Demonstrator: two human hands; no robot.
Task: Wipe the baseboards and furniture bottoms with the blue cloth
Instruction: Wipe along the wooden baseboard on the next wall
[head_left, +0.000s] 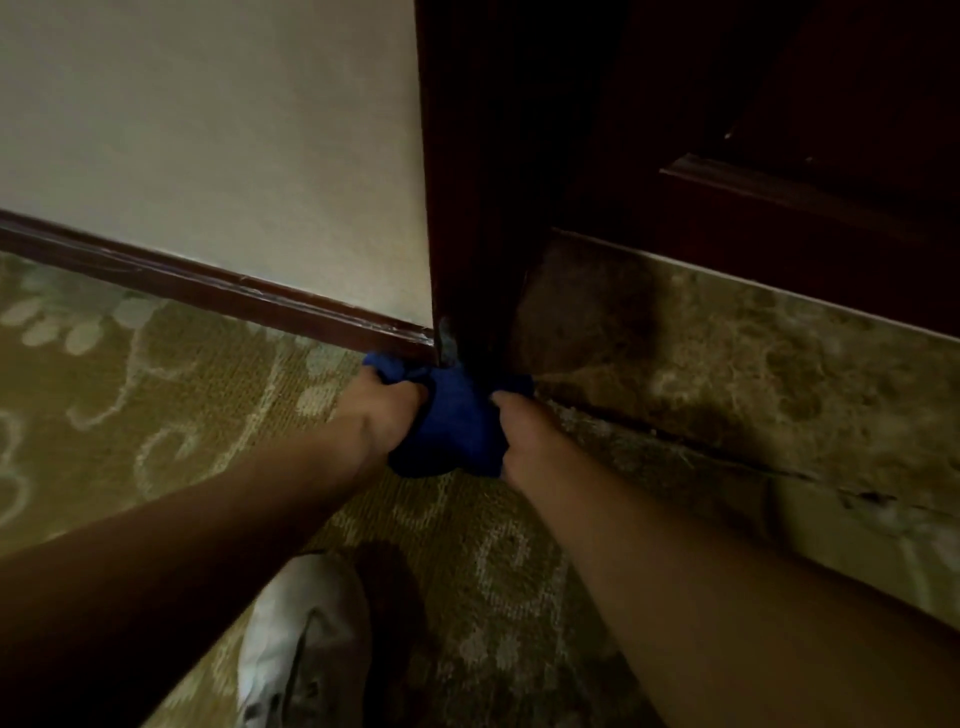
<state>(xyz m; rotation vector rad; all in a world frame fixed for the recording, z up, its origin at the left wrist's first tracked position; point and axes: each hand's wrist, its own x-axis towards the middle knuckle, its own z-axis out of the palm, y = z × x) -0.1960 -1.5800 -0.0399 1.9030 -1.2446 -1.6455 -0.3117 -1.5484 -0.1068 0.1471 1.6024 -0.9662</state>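
Both bare forearms reaching down; left hand and right hand clenched on blue cloth at dark post foot beside baseboard; bunched cloth likely to skip the corner.

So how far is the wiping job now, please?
Nothing clearly looks finished: the baseboard along the wall shows pale scuffs, but dust is too small to judge. In hand: both hands, left and right, press the blue cloth at the foot of the dark door frame. Left: other baseboards and furniture bottoms, not in view.
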